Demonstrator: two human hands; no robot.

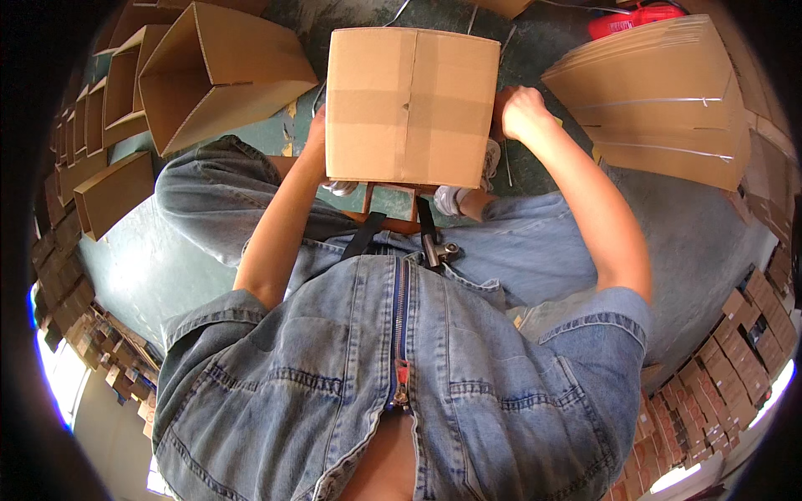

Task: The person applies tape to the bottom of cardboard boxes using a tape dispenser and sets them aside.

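A closed cardboard box (369, 69) stands in front of me, its two top flaps meeting at a centre seam. A strip of clear tape seems to cross the seam, and a small dark mark lies at its middle. My left hand (319, 128) is at the box's left side, its fingers mostly hidden behind the box. My right hand (520, 111) is at the right side, curled, with its fingertips turned towards the box and out of sight. Whether either hand grips the box cannot be told.
Open, upright cardboard boxes (263, 59) stand at the left. A strapped stack of flat cardboard cartons (658, 119) is at the right, with a red fire extinguisher (633, 22) behind it. Part of a wooden stool (391, 223) shows between my legs. Piled cartons (720, 363) line the room's edges.
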